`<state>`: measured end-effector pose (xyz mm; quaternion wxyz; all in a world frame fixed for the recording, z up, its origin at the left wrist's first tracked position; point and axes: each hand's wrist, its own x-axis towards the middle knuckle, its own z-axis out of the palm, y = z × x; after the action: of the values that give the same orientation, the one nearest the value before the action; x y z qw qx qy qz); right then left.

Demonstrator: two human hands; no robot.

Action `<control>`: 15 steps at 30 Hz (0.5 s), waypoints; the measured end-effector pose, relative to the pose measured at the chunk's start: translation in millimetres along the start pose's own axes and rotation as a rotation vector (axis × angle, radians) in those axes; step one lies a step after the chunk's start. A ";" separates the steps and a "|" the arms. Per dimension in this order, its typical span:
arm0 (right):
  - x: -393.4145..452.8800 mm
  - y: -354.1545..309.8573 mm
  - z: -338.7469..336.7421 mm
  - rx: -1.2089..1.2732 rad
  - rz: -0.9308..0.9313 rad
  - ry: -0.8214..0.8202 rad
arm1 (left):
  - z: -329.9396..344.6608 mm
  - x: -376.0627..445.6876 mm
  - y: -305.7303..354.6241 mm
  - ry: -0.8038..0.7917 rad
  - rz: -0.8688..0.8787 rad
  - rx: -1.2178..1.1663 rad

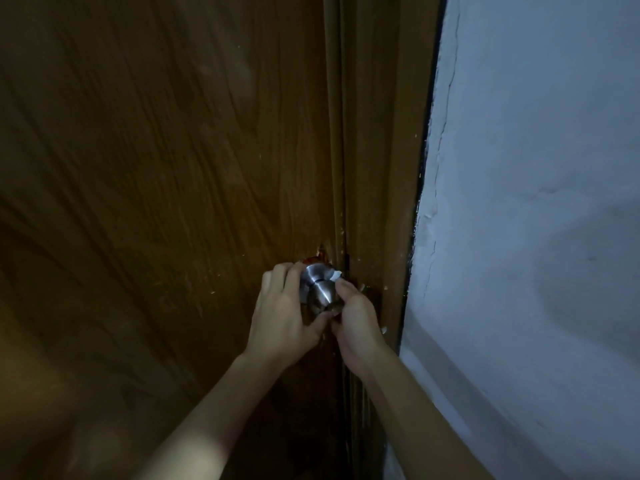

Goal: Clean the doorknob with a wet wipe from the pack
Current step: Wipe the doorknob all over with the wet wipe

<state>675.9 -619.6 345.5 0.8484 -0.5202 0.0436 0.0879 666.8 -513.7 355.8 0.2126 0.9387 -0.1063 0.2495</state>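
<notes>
Metal doorknob [320, 289] on brown wooden door [156, 202], near frame edge. Left hand [282, 315] cups knob's left side, fingers curled. Right hand [355, 318] pinches white wet wipe [335, 275] against knob's right side.

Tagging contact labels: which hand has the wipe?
The right hand: a white corner of the wet wipe sticks out above its fingers, against the doorknob. The left hand shows no wipe.

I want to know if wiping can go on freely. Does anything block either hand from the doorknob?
Nothing visible does: the left hand and right hand are both at the doorknob, with the wet wipe by the right fingers.
</notes>
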 end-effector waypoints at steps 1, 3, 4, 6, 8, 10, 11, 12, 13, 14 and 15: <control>-0.8 -1.9 -0.6 -0.004 -0.003 -0.008 | -0.3 -0.2 -0.1 -0.003 -0.001 0.000; -4.7 -2.3 0.5 -0.113 -0.068 -0.019 | -1.2 -0.5 0.1 -0.006 -0.008 -0.004; -5.8 0.5 1.2 -0.152 -0.097 -0.010 | -1.7 -0.7 0.4 -0.010 -0.011 -0.010; -5.4 5.1 1.8 -0.156 -0.111 0.017 | -2.3 -0.4 0.3 -0.018 -0.007 -0.018; -4.6 2.1 0.5 -0.021 -0.043 0.002 | -3.0 0.5 0.2 -0.021 0.000 -0.008; -2.7 -3.7 -4.5 0.127 0.048 -0.010 | -3.2 0.3 -0.2 -0.026 0.007 0.009; -4.0 -6.3 -6.1 0.118 0.055 -0.032 | -3.4 0.0 -0.5 -0.030 0.009 0.019; -1.3 -4.1 -7.3 0.070 0.034 -0.040 | -3.8 0.3 -1.0 -0.031 0.015 0.028; 0.2 -3.1 -5.6 0.047 0.025 -0.024 | -4.4 0.3 -1.1 -0.031 0.021 0.036; 3.9 1.0 -6.2 0.053 -0.006 0.008 | -4.9 0.3 -1.1 -0.034 0.024 0.042; 4.3 1.6 -5.3 0.057 -0.007 0.020 | -5.3 0.1 -1.3 -0.037 0.024 0.046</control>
<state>679.9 -623.2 341.0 0.8627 -0.4967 0.0529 0.0786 665.0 -510.2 359.6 0.1857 0.9466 -0.1157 0.2369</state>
